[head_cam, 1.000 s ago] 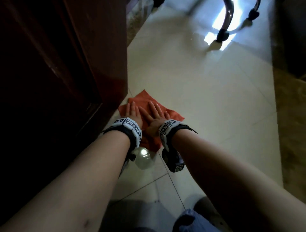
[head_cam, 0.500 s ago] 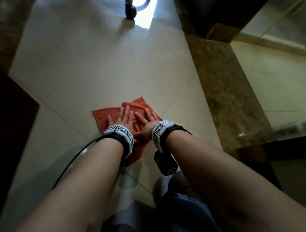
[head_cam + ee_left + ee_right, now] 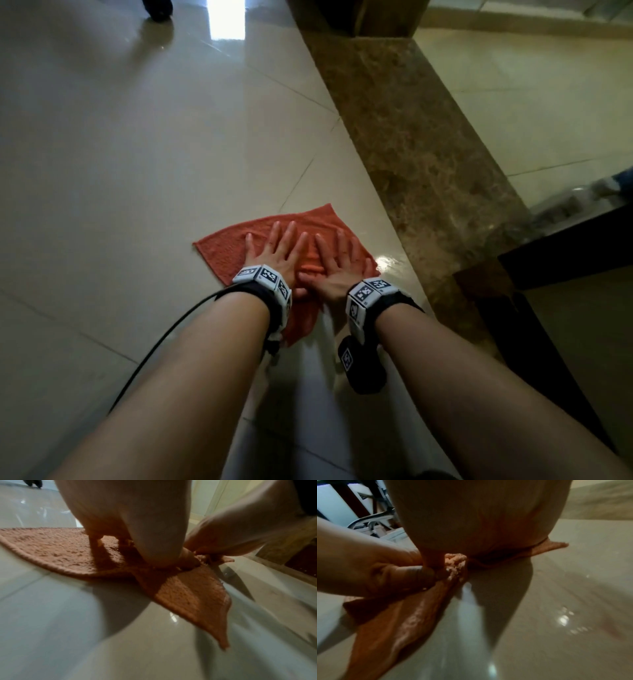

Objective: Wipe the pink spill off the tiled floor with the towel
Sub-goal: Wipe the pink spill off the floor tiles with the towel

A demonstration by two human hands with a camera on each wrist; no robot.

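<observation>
Both hands (image 3: 310,263) press flat on the towel (image 3: 224,251); wrist views show its trailing corner.

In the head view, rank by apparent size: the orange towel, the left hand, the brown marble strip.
1. Brown marble strip, largest.
2. Orange towel.
3. Left hand, smallest.

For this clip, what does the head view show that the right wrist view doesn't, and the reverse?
Only the head view shows both hands, left and right, flat with fingers spread on the orange terry towel, plus the brown marble floor strip beside it. Only the right wrist view shows the towel bunched in a ridge between the hands, and a faint pinkish smear on the floor. Both show the towel on the glossy cream tiled floor.
</observation>
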